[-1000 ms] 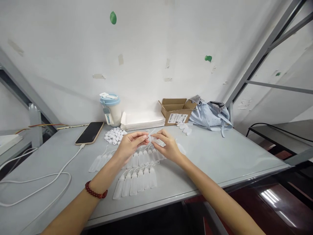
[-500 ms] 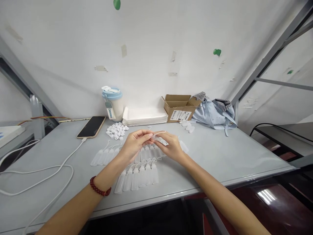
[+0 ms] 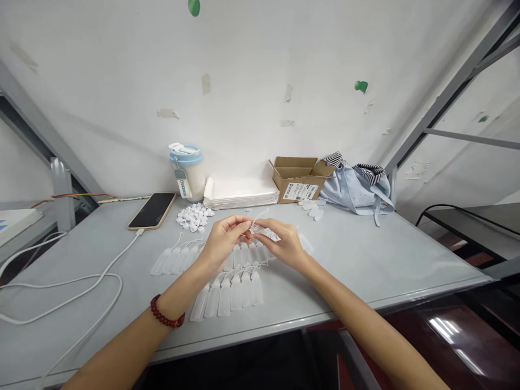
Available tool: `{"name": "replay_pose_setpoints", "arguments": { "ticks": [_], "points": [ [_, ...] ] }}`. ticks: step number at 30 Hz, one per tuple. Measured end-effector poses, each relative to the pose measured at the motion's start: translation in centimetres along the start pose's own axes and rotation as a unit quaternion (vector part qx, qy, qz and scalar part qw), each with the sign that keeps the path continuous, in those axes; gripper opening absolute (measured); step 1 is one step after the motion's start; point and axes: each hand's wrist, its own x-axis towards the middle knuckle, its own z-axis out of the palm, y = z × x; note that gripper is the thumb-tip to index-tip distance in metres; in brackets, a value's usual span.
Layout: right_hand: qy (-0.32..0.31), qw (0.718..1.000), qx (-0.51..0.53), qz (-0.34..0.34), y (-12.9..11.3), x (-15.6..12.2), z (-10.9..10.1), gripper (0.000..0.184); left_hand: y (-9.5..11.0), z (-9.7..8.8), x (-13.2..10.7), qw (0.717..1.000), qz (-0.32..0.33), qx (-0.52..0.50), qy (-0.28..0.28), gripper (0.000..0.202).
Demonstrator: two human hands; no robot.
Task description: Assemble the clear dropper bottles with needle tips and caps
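My left hand (image 3: 222, 238) and my right hand (image 3: 286, 242) meet above the middle of the table, fingertips pinched together. Between them is a small translucent bottle (image 3: 257, 229) with a thin white tube (image 3: 260, 213) curving up from it; the fingers cover most of it. Below my hands lies a front row of similar flat translucent bottles (image 3: 235, 294) with thin white tubes at their necks. Another row of bottles (image 3: 173, 261) lies behind, partly hidden by my left hand and wrist. Small white caps (image 3: 194, 218) sit heaped to the left.
A phone (image 3: 153, 211) with a white charging cable (image 3: 109, 265) lies at left. Along the wall stand a blue-lidded cup (image 3: 193, 176), a stack of white paper (image 3: 244, 193), a cardboard box (image 3: 298, 181) and a light-blue cloth bag (image 3: 351, 189). Translucent pieces (image 3: 312, 210) lie before the box.
The thin tube between my hands has tilted more upright, and my fingertips have shifted slightly left. The rows of bottles and the caps stay where they were.
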Motion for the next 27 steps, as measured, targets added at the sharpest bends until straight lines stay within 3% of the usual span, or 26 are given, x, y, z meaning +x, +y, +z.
{"name": "replay_pose_setpoints", "arguments": {
  "ticks": [6,21,24,27],
  "points": [
    [0.023,1.000,0.004,0.021,0.0,0.3,-0.3,0.018,0.0,0.2,-0.2,0.982,0.102,0.159,0.025,0.022],
    [0.023,0.995,0.054,0.083,0.4,0.3,-0.4,0.014,-0.7,-0.1,0.2,0.984,0.082,0.157,0.006,0.022],
    [0.019,0.985,0.099,0.140,0.5,0.4,-0.4,0.019,-0.9,0.0,0.2,0.980,0.086,0.178,0.029,0.022],
    [0.020,0.960,0.175,0.219,0.7,0.5,-0.4,0.026,-1.1,0.2,-0.1,0.948,0.166,0.264,0.066,0.018]
  ]
}}
